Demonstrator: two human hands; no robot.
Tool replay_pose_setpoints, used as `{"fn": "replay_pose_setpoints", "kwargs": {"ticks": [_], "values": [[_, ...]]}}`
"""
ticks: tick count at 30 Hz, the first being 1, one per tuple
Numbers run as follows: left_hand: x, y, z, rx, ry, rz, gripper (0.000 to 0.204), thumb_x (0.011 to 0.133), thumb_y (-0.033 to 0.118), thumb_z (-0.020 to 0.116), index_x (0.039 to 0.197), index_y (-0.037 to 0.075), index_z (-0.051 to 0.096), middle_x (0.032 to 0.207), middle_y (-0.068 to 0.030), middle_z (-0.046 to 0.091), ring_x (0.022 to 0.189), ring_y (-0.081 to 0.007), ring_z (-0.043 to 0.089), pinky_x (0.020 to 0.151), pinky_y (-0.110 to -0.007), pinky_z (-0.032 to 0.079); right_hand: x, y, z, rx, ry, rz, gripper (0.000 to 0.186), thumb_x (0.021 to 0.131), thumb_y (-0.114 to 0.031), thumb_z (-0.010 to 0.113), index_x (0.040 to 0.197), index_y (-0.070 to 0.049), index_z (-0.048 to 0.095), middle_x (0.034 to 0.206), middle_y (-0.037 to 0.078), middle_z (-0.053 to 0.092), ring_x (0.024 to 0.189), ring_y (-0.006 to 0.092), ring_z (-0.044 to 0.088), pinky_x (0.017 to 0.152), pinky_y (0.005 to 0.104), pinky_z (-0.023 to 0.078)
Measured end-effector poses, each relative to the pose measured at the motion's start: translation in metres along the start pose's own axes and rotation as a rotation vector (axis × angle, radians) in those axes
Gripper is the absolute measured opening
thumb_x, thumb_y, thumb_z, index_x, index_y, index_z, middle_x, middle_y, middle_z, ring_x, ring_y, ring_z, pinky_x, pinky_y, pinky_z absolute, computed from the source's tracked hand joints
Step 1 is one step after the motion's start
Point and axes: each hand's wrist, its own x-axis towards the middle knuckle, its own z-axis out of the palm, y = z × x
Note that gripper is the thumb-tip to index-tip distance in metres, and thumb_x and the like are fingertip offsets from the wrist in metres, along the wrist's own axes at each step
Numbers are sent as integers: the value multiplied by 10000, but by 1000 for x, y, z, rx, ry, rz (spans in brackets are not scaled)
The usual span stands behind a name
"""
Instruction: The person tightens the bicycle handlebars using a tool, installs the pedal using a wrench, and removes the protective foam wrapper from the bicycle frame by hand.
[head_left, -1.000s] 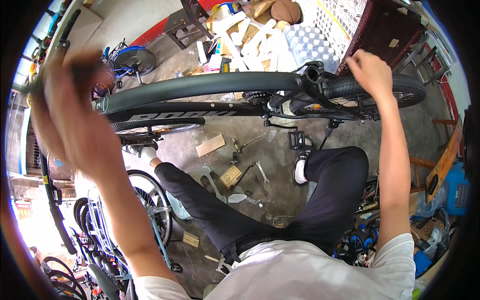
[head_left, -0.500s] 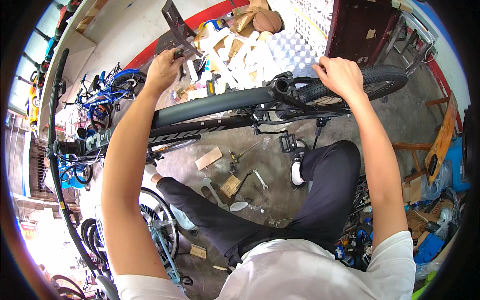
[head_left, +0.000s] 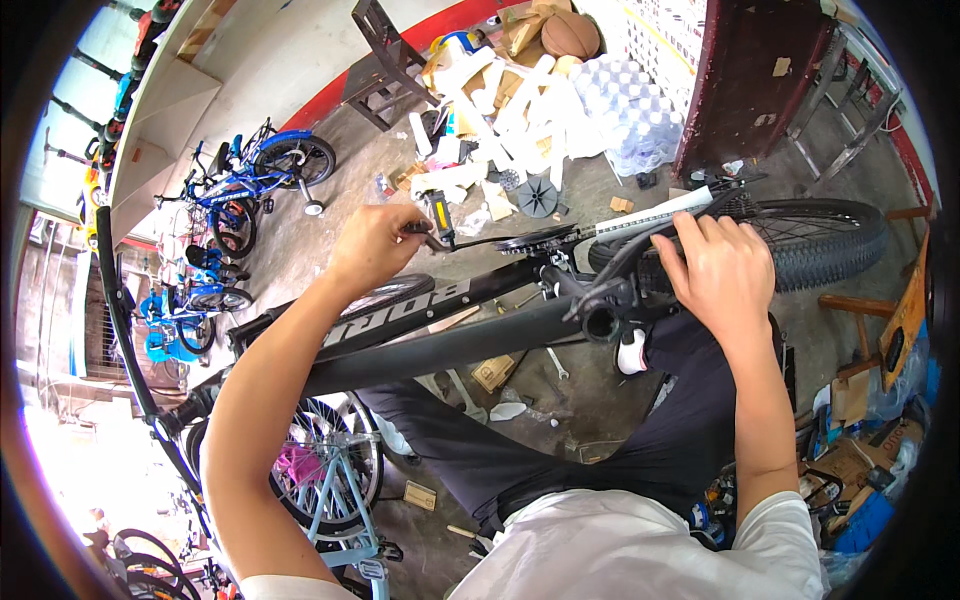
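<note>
A black bicycle frame [head_left: 440,335] lies tipped across my legs, its rear wheel [head_left: 830,240] at the right and chainring [head_left: 535,240] uppermost. My left hand [head_left: 390,238] is closed around a small dark tool [head_left: 412,228], too hidden to identify, just left of a raised pedal with a yellow reflector [head_left: 440,215]. My right hand [head_left: 722,262] grips the rear part of the frame, fingers curled over it beside a white strip [head_left: 640,218] along the chain. The open seat tube [head_left: 600,322] faces up at me below that hand.
Blue children's bikes [head_left: 225,190] stand at left, a light-blue bicycle [head_left: 335,485] at lower left. Packing scraps [head_left: 510,110], a wooden chair [head_left: 375,95] and a dark red board [head_left: 745,80] are beyond. A wrench [head_left: 558,365] lies on the floor; cluttered boxes [head_left: 865,460] are at lower right.
The bicycle has rotated toward me, bringing the chainring side up and the top tube lower in view. My left hand has moved down and right to beside the pedal; my right hand moved with the frame.
</note>
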Motion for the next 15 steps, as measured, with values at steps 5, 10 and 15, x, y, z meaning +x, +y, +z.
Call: {"fn": "replay_pose_setpoints", "kwargs": {"ticks": [5, 10, 15], "values": [[10, -18, 12, 91, -39, 76, 156, 828, 67, 711, 973, 60, 767, 849, -158, 739, 735, -284, 727, 692, -376, 576, -13, -15, -1, 4, 18, -28, 272, 883, -344, 745, 855, -88, 659, 665, 46, 565, 658, 229, 597, 632, 366, 480], [3, -25, 21, 237, -17, 13, 105, 816, 163, 735, 897, 96, 744, 807, -136, 736, 748, -326, 724, 691, -417, 572, -18, -22, 2, 14, 52, -54, 263, 893, -342, 735, 890, -84, 682, 656, 33, 542, 640, 220, 574, 621, 363, 464], [2, -22, 15, 474, -112, -23, 103, 816, 221, 677, 867, 132, 690, 749, -144, 709, 727, -369, 704, 654, -492, 549, -18, -24, 6, 4, 18, -48, 244, 906, -333, 724, 894, -91, 690, 665, 33, 547, 645, 219, 575, 627, 363, 467]]}}
